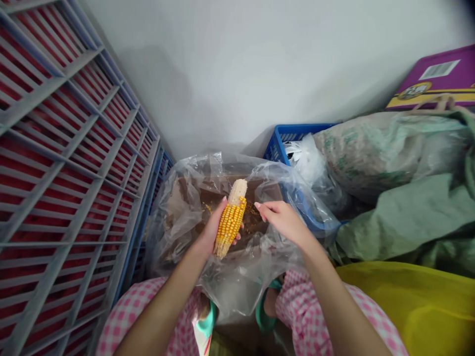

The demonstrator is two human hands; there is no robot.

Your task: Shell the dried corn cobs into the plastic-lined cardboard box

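Observation:
My left hand [213, 228] is wrapped round an ear of corn [230, 222], its tip pointing up and slightly right. Yellow kernels cover the middle and lower part; the top is bare pale cob. A short way right of the corn, my right hand [279, 217] is apart from it, thumb and forefinger pinched together. Whether anything small is between those fingertips I cannot make out. Under both hands is a box lined with a clear plastic bag [245, 267], and some loose kernels [252, 210] lie inside.
Tall slatted plastic crates [70, 163] with red contents stand at the left. Behind is a white wall [230, 74]. On the right are a blue basket [276, 143] holding plastic bags, stuffed sacks [374, 148], a purple box [441, 74] and a yellow container [408, 301].

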